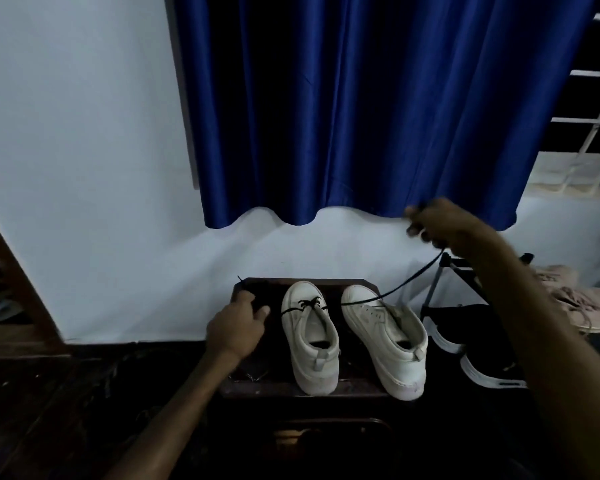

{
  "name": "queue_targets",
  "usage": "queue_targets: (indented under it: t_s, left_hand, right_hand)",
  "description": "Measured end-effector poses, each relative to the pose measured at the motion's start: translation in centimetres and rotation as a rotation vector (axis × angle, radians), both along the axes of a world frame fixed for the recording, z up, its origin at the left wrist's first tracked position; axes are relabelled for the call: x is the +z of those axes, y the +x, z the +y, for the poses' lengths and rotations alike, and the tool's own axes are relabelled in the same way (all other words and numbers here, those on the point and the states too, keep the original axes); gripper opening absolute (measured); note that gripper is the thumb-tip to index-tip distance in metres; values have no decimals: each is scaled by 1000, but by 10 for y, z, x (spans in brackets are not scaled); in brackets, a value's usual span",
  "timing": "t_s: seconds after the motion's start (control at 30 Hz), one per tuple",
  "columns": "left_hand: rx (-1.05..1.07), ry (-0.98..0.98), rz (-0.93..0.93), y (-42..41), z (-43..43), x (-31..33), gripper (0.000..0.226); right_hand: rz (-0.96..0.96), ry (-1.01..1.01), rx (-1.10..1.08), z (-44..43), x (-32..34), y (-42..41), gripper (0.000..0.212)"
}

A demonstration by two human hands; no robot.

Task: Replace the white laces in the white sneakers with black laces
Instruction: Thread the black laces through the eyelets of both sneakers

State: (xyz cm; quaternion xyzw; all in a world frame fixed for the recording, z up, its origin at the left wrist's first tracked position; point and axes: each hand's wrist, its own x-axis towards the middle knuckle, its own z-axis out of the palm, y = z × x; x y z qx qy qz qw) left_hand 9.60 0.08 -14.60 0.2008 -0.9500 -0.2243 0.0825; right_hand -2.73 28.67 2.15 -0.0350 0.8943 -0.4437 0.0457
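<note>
Two white sneakers (354,336) stand side by side on a dark stool (302,389), toes toward the wall, heels toward its near edge. A black lace (400,287) is already threaded through the lower eyelets of the left sneaker (310,336); no white lace is visible on either one.

The left hand (238,327), at the stool's far left corner, closes its fingers on one end of the lace, whose tip sticks up beyond the knuckles. The right hand (439,226) is raised high, off past the stool's right edge, fingers curled around the other end; from there the lace runs taut, down over the toe of the right sneaker (387,337) and on to the left one.

The step in hand appears to be drawing the lace through and evening its two ends. To do it well, pull both ends with equal tension so the lengths match, keep the lace flat rather than twisted at the eyelets, and steady the sneaker so the pull does not drag it across the stool or tip its neighbour.
</note>
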Motion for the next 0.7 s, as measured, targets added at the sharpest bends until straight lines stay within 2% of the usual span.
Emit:
queue_targets:
  t_s: [0.07, 0.13, 0.23, 0.33, 0.4, 0.47, 0.53, 0.57, 0.7]
  left_hand:
    - [-61, 81, 129, -4, 24, 4, 41]
    - [-129, 203, 172, -12, 43, 4, 40]
    - [-130, 260, 184, -23, 57, 0, 33]
    - [-58, 303, 278, -23, 57, -3, 20]
    - [-21, 368, 287, -23, 52, -8, 27]
    - [2, 637, 274, -24, 45, -10, 29]
    - [45, 973, 239, -24, 42, -8, 17]
    - [66, 1078, 210, -22, 41, -5, 13]
    - [61, 1205, 156, -17, 37, -1, 12]
  right_hand:
    - [-77, 158, 143, -9, -18, 0, 36]
    - [-47, 115, 205, -25, -34, 5, 39]
    - [28, 17, 283, -48, -57, 11, 32]
    - [-21, -105, 347, -64, -87, 16, 21]
    - [-75, -165, 318, -72, -107, 19, 24]
    - [-78, -147, 292, -79, -122, 25, 26]
    - [-5, -89, 294, -82, -132, 29, 21]
    - [39, -52, 315, -84, -135, 30, 17]
    - [139, 39, 388, -93, -145, 28, 2]
